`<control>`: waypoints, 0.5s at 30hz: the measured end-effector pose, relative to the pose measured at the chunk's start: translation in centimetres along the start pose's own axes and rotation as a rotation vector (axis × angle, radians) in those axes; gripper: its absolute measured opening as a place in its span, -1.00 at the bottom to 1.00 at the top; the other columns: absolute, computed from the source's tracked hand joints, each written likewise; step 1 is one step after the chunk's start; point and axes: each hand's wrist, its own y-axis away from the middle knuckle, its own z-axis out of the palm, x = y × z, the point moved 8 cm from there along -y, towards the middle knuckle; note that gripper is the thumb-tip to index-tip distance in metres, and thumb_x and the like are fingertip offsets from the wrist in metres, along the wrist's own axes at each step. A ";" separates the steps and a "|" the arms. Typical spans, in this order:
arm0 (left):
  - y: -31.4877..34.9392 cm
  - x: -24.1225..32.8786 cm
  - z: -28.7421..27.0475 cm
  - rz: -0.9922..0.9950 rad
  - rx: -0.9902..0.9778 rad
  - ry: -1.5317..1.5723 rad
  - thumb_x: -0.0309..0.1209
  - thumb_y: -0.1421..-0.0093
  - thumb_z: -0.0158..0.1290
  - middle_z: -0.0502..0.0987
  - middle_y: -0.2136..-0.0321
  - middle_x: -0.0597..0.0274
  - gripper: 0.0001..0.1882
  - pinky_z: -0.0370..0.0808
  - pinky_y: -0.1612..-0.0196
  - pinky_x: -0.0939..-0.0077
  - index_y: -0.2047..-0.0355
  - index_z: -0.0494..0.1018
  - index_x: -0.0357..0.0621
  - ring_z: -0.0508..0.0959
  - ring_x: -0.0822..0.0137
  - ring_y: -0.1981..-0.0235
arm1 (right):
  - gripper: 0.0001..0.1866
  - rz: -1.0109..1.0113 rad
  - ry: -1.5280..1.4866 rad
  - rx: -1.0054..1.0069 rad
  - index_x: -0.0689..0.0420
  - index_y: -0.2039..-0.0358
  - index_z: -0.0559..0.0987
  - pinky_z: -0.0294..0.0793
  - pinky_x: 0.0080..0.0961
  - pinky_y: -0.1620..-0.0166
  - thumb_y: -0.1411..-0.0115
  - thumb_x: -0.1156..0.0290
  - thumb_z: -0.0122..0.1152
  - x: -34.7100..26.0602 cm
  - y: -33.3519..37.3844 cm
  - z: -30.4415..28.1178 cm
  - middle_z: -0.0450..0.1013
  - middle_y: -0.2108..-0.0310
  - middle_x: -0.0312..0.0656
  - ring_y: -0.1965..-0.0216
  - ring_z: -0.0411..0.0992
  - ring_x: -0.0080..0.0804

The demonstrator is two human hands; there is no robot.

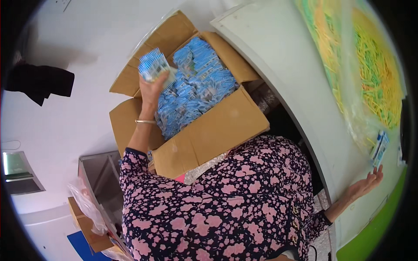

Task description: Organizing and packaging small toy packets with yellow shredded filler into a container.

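Observation:
My left hand (152, 90) is closed round a bunch of blue-and-white striped packets (152, 62), held up over the left side of an open cardboard box (209, 132). Many more blue packets (198, 82) of the same look fill the box in rows. On the white table to the right, my right hand (365, 185) lies with its fingers apart and holds nothing. Just beyond its fingertips is a small blue-and-white packet (379, 148); whether they touch it I cannot tell.
Clear plastic bags of yellow and green strands (370, 65) lie on the white table (278, 48), whose curved edge runs beside the box. At lower left stand a grey bin (102, 178) and another cardboard box (85, 224) with clear plastic. A black cloth (48, 82) hangs at the wall.

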 end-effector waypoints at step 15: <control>-1.0 -14.2 5.2 0.105 0.041 -0.313 -0.28 0.09 0.25 0.38 0.10 -0.12 -0.29 0.34 0.02 0.24 0.02 0.17 -0.37 0.43 0.03 0.10 | -0.47 0.065 0.075 0.037 0.18 -0.10 0.22 -0.04 -0.25 -0.22 -0.26 0.08 -0.08 1.2 -0.4 -1.1 0.16 -0.15 -0.16 -0.18 0.09 -0.22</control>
